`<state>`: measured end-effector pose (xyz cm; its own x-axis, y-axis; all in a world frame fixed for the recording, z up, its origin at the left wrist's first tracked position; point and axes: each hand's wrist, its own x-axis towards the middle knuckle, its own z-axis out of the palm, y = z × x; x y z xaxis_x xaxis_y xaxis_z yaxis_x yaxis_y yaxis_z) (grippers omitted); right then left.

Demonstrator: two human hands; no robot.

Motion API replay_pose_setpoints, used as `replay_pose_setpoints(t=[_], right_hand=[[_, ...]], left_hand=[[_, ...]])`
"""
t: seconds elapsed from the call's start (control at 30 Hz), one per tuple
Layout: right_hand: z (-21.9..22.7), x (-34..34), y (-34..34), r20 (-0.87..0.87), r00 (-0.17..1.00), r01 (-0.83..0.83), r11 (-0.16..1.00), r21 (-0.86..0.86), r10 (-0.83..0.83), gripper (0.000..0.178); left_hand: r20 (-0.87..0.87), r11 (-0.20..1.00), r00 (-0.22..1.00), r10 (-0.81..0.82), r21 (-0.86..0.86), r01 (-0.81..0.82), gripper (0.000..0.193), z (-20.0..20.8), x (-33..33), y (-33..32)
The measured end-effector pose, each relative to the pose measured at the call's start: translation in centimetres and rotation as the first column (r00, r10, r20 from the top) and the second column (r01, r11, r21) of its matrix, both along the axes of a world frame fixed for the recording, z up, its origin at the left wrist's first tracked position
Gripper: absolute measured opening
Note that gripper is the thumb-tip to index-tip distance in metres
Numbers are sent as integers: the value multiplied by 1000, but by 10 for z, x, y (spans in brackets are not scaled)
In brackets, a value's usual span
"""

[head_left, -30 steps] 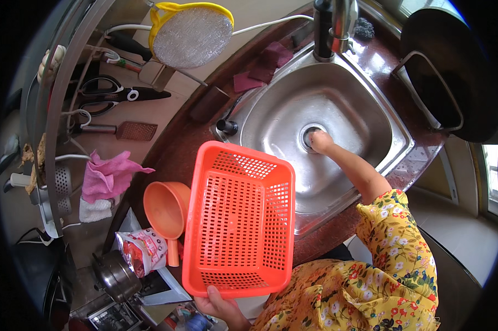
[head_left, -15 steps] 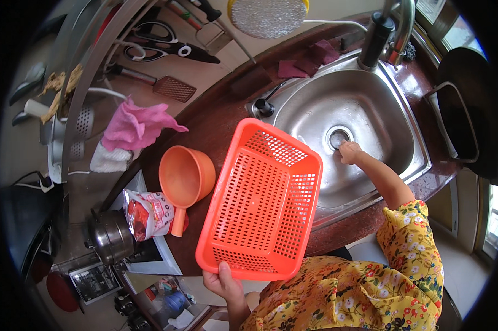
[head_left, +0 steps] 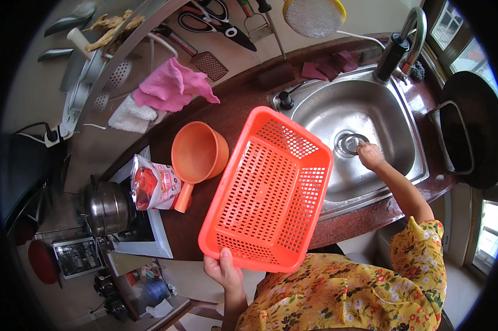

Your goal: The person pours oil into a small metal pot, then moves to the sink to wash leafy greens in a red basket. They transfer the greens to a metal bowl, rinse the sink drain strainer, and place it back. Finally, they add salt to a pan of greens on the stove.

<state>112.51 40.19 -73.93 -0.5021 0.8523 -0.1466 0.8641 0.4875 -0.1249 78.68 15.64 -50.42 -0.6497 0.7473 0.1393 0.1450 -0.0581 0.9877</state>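
While the left hand (head_left: 225,270) grips the near end of an orange-red plastic basket (head_left: 262,193) at its seven o'clock, the right hand (head_left: 370,155) reaches into the steel sink (head_left: 395,124) at the basket's two o'clock, twelve being the top of the view. The left thumb presses over the rim; the other fingers are tucked underneath, mostly hidden, so how they are spaced I cannot tell. The right fingers are bunched together, pinching the edge of a round metal drain piece (head_left: 353,143) at the drain — whether it is fully clear of the hole I cannot tell.

The basket's open side faces up toward the camera, and it overlaps the sink's near-left corner in this view; whether it rests on the dark red counter (head_left: 232,113) is unclear.

At the basket's ten o'clock stands an orange dipper (head_left: 196,151), its handle pointing to about seven, with a red-and-white packet (head_left: 158,185) just beside it. A steel pot (head_left: 106,209) lies farther out at nine. Between ten and eleven hangs a pink cloth (head_left: 174,88); between one and two — behind the basin — rises the faucet (head_left: 417,41).
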Motion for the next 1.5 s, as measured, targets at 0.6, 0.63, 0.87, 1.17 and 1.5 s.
replay_pose_setpoints(t=[0.6,0.63,0.87,1.17,1.5], right_hand=[[6,-54,-31,58,965,-228,927,-298,256,16],[-9,-65,-32,71,961,-230,918,-323,266,17],[-59,-48,-18,-607,789,-278,936,-216,94,34],[104,111,139,-379,-544,72,408,-910,-749,38],[76,116,160,-594,71,499,544,-675,-801,31]], left_hand=[[226,996,974,-15,86,-5,26,0,-8,1],[237,997,972,-3,74,-15,25,-1,-5,2],[348,993,929,-121,47,112,23,-8,16,32],[594,979,788,-163,-4,205,9,-28,63,105],[714,923,678,-174,-121,365,14,-74,98,150]])
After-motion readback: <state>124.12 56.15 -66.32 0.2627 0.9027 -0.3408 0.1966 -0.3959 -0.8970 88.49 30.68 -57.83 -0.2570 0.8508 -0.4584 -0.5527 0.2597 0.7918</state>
